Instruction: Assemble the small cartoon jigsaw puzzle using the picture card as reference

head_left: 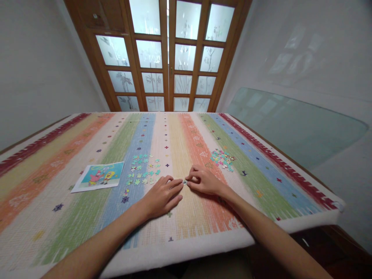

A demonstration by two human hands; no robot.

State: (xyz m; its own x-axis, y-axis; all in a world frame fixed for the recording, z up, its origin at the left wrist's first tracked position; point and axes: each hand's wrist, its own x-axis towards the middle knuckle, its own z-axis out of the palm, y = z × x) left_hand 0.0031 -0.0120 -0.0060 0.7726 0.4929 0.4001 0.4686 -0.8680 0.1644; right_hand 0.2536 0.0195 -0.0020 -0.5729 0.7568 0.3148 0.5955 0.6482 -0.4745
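Observation:
A small jigsaw piece (185, 182) lies at the meeting point of my two hands, mostly covered by fingertips. My right hand (205, 180) pinches it between thumb and index finger, the other fingers curled. My left hand (164, 194) rests on the cloth with its fingers stretched out; a fingertip touches the piece from the left, and the thumb stays apart. Left of the hands, several greenish jigsaw pieces (142, 170) are spread out in loose rows. Beyond my right hand sits a heap of mixed-colour jigsaw pieces (222, 158).
A printed cartoon picture card (99, 177) lies flat at the left, showing a pink and a yellow figure. Everything rests on a striped tablecloth (197, 221) with a white front edge. A wooden door with glass panes (155, 83) stands behind the table, with walls either side.

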